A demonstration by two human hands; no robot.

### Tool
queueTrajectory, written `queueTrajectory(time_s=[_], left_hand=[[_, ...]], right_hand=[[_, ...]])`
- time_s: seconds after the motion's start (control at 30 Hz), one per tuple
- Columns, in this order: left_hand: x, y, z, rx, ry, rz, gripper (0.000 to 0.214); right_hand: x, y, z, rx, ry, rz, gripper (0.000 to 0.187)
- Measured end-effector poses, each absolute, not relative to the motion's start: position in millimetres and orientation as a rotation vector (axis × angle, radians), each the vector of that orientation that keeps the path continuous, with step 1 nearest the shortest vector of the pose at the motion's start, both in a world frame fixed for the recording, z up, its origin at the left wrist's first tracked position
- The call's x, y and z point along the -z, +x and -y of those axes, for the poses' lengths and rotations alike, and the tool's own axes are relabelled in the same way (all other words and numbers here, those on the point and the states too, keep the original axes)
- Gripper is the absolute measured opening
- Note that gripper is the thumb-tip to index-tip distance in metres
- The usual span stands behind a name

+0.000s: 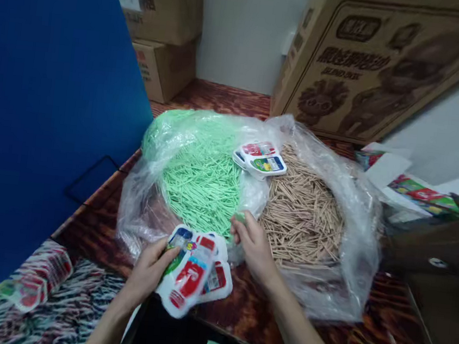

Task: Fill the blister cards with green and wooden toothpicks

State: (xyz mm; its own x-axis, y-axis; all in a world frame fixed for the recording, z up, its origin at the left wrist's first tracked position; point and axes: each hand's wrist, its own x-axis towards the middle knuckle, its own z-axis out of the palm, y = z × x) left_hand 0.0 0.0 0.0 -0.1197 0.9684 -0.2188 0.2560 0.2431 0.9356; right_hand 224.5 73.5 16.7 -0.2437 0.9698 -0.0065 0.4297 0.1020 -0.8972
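My left hand [149, 270] grips several white-edged blister packs [190, 277] printed with red, blue and green bottle shapes, fanned out above the table's front edge. Fingers curled in a pinch, my right hand [252, 245] is over the near edge between two heaps; a small bit of pale green, apparently a stick, shows at its fingertips. Left of it, light green sticks [201, 183] fill a clear plastic bag [139, 212]. Brown sticks [305, 213] fill another clear bag [358, 251] on the right. More blister packs [261, 159] lie between the heaps.
A blue panel [55, 110] stands on the left. Cardboard boxes [170, 67] are stacked at the back left, and a large printed carton [371, 72] stands back right. Stacked packs [38, 278] lie low left. Colourful wrappers [424, 192] sit at the right above a dark box [429, 258].
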Motion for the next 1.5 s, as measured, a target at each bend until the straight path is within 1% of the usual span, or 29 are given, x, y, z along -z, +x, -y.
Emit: queueTrajectory(time_s=[0.1, 0.2, 0.27, 0.33, 0.43, 0.5, 0.6, 0.67, 0.73, 0.87, 1.03, 1.1, 1.2, 1.27, 1.4, 1.5], left_hand=[[6, 3, 3, -0.95, 1.091, -1.522, 0.028], [8, 4, 8, -0.966, 0.934, -1.418, 0.03], [8, 4, 10, -0.994, 0.817, -1.365, 0.032], [9, 3, 11, -1.009, 0.733, -1.345, 0.035], [10, 1, 11, -1.005, 0.728, -1.322, 0.037], [11, 0, 9, -1.003, 0.833, -1.348, 0.033], [10, 0, 8, -1.008, 1.052, -1.468, 0.026], [8, 1, 7, -1.01, 1.134, -1.513, 0.028], [7, 2, 6, -1.002, 1.159, -1.507, 0.029], [8, 5, 5, -0.997, 1.085, -1.465, 0.025], [12, 2, 7, -1.101, 0.923, -1.517, 0.032], [12, -2, 7, -1.105, 0.948, -1.579, 0.032], [11, -6, 5, -1.074, 1.036, -1.663, 0.035], [11, -8, 1, -1.048, 1.1, -1.674, 0.036], [9, -7, -5, -1.115, 1.303, -1.658, 0.032], [7, -7, -4, -1.184, 1.372, -1.663, 0.026]], right_hand=[[-11, 208, -111, -0.757, -1.529, 2.057, 0.014], [-4, 197, -128, -0.393, -1.638, 2.416, 0.015], [0, 194, -129, -0.266, -1.662, 2.567, 0.015], [2, 193, -130, -0.249, -1.66, 2.609, 0.014], [1, 197, -134, -0.39, -1.665, 2.482, 0.008], [0, 200, -141, -0.573, -1.653, 2.265, 0.006], [-1, 204, -149, -1.026, -1.551, 1.813, 0.012], [-1, 205, -151, -1.343, -1.436, 1.481, 0.013], [-2, 205, -151, -1.552, -1.317, 1.197, 0.015], [-9, 209, -143, -1.731, -1.128, 0.889, 0.025], [-15, 226, -109, -1.967, -0.905, 0.804, 0.032], [-10, 233, -88, -1.968, -0.904, 0.835, 0.028], [1, 238, -60, -1.827, -0.941, 0.942, 0.018], [7, 238, -50, -1.737, -0.968, 1.025, 0.016], [4, 237, -56, -1.602, -1.028, 1.193, 0.014], [-7, 231, -75, -1.439, -1.128, 1.439, 0.011]])
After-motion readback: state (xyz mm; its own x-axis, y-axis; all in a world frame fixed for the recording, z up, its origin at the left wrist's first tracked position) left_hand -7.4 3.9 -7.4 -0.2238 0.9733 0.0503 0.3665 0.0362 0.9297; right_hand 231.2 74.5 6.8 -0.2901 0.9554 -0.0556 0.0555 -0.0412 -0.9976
